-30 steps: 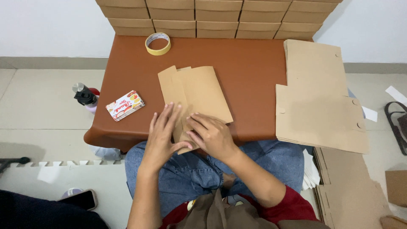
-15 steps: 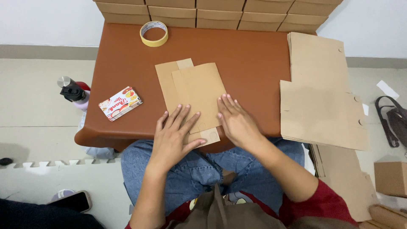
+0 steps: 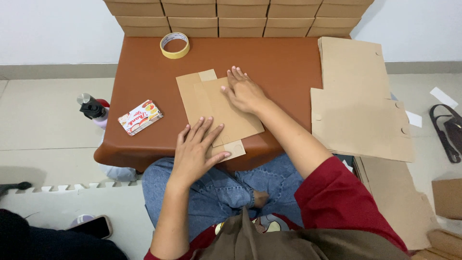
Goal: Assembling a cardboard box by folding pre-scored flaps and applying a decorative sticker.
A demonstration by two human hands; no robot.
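I watch my left hand (image 3: 196, 150) lying flat, palm down, on the near end of the folded cardboard piece (image 3: 216, 111), fingers spread and pointing away from me, thumb out toward the small flap at the near edge. To press this piece well, I judge that this hand should bear straight down and not slide, so the layers stay square while the other hand works. The forearm comes up from my lap over my jeans, the wrist nearly straight.

Farther out, my right hand (image 3: 244, 91) rests open on the far right corner of the same piece, fingers spread and slightly curled, fingertips near the far edge; its arm reaches across from the right in a red sleeve. I would keep its pressure along the fold line, I think, not on the loose flap.

The piece lies in the middle of the brown padded stool (image 3: 284, 62). A small printed packet (image 3: 140, 117) lies to the left, a tape roll (image 3: 174, 45) at the far edge, flat cardboard sheets (image 3: 358, 106) to the right
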